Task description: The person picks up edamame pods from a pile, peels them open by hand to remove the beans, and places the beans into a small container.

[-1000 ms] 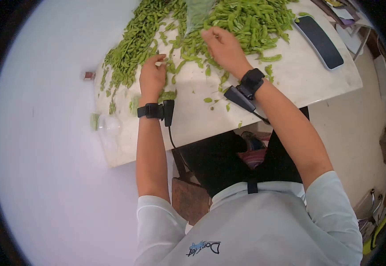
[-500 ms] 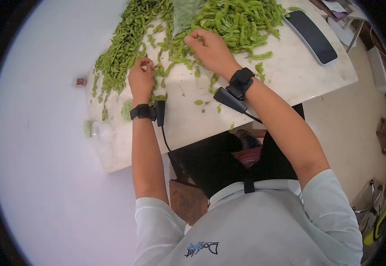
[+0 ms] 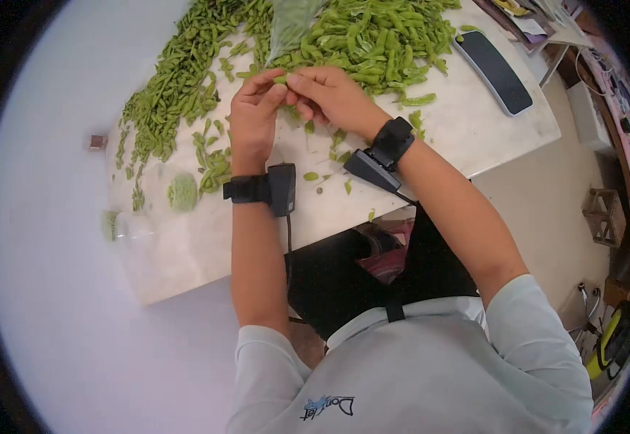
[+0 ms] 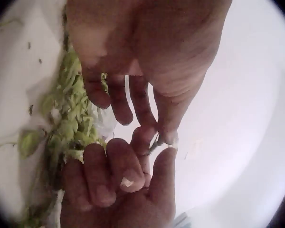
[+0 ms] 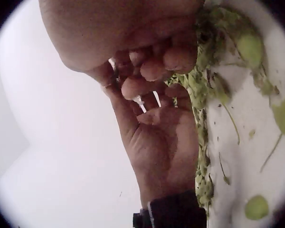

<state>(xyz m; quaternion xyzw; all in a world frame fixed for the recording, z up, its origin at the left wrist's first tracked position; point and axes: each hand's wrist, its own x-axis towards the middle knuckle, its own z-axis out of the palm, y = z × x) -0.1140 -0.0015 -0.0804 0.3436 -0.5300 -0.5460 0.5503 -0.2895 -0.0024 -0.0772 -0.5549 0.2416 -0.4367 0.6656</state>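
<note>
My left hand (image 3: pixel 253 123) and right hand (image 3: pixel 338 100) meet fingertip to fingertip over the near side of the piles. Between them they pinch a green soybean pod (image 3: pixel 281 80), mostly covered by thumbs and forefingers. The left wrist view shows only a thin dark green sliver of the pod (image 4: pixel 154 144) at the pinch. Beyond the left hand spreads a darker pile of soybean pods (image 3: pixel 177 94); beyond the right lies a brighter green pile (image 3: pixel 373 43). A clear plastic bag (image 3: pixel 289 29) rests between the two piles.
A phone (image 3: pixel 494 72) lies on the white table (image 3: pixel 445 155) at the right. Toward the left edge stand a clear container (image 3: pixel 130 228) and a light green clump (image 3: pixel 182 192). Loose pods (image 3: pixel 213 163) and leaf bits (image 3: pixel 311 176) are scattered near the wrists.
The hands were apart over the piles; they have come together, the left moving right toward the right hand. A pod now shows between their fingertips. The head view has shifted somewhat.
</note>
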